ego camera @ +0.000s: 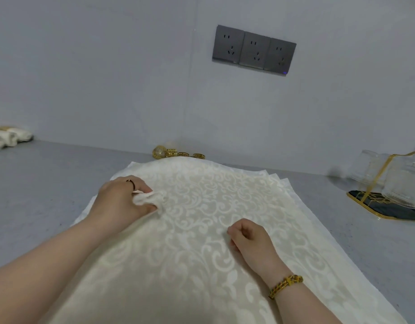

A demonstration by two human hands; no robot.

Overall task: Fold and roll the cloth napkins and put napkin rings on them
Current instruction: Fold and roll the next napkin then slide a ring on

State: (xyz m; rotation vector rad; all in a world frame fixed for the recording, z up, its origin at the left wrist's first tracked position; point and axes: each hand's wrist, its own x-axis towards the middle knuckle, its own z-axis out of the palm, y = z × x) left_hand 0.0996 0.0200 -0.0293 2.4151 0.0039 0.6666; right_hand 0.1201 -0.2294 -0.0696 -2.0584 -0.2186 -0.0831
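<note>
A stack of cream damask cloth napkins lies spread on the grey table in front of me. My left hand grips a bunched-up fold of the top napkin near its left side. On the napkin's middle, my right hand lies with fingers curled, pinching a small bit of the cloth at its fingertips. Several gold napkin rings sit beyond the stack's far edge, against the wall.
Rolled cream napkins lie at the far left by the wall. A gold wire rack with clear glasses on a dark tray stands at the right. A grey socket panel is on the wall.
</note>
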